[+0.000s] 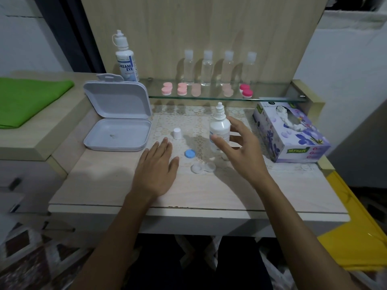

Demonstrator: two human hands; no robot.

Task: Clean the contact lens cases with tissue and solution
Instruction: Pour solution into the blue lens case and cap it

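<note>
1. At the table's near edge, the left hand (pixel 156 164) is lying flat with straight fingers, holding nothing, likely steadying the person.
2. Just beyond it, the lens case (pixel 202 168) is sitting open on the table (pixel 104 185), both clear wells facing up, probably ready for solution; its blue cap (pixel 189 153) is lying just beside it, off and out of the way.
3. The right hand (pixel 238 147) is hovering with fingers spread around the bottle (pixel 219 127) but not closing on it; whether it is touching the bottle I cannot tell.
4. The bottle is standing upright with its nozzle bare, and its white cap (pixel 177 133) is standing apart to the left, so pouring looks possible at once.
5. The tissue box (pixel 291 135) is waiting near the right hand, a tissue sticking out, within easy reach.
6. An open white box (pixel 117 122) is sitting to the left, clear of the work.
7. Farther back, a glass shelf (pixel 272 97) is carrying pink cases (pixel 167 88), and clear bottles (pixel 207 68) are standing behind them; nothing is blocking the case.
</note>
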